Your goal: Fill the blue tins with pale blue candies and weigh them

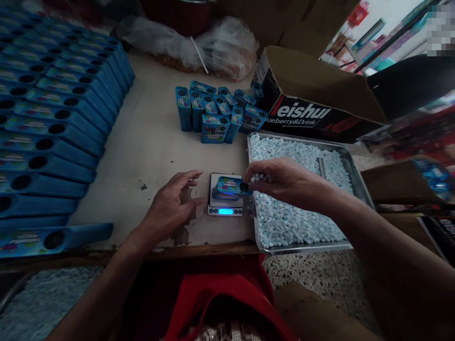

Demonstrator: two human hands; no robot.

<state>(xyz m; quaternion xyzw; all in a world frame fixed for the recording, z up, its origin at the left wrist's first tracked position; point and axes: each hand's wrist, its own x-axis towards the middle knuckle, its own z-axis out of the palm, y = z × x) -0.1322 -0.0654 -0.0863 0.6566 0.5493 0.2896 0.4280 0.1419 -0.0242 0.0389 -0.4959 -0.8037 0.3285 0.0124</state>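
Across the pale, scuffed counter (152, 142), rows of flat blue candy boxes (53, 128) fill the left side. At right sits a shallow metal tray (350, 166) heaped with small pale-blue candies (284, 222). Centre: a small digital pocket scale (225, 203), its display lit, carrying one blue printed candy box (229, 186) lying flat. Right hand (284, 182) pinches several candies at the box's round hole. Left hand (170, 206) rests open beside the scale, holding nothing. Judged light, thin-walled, crushable; best held by its long edges.

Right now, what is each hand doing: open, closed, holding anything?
Left hand: open, empty, resting on the table beside the scale.
Right hand: closed on a few candies at the blue tin.
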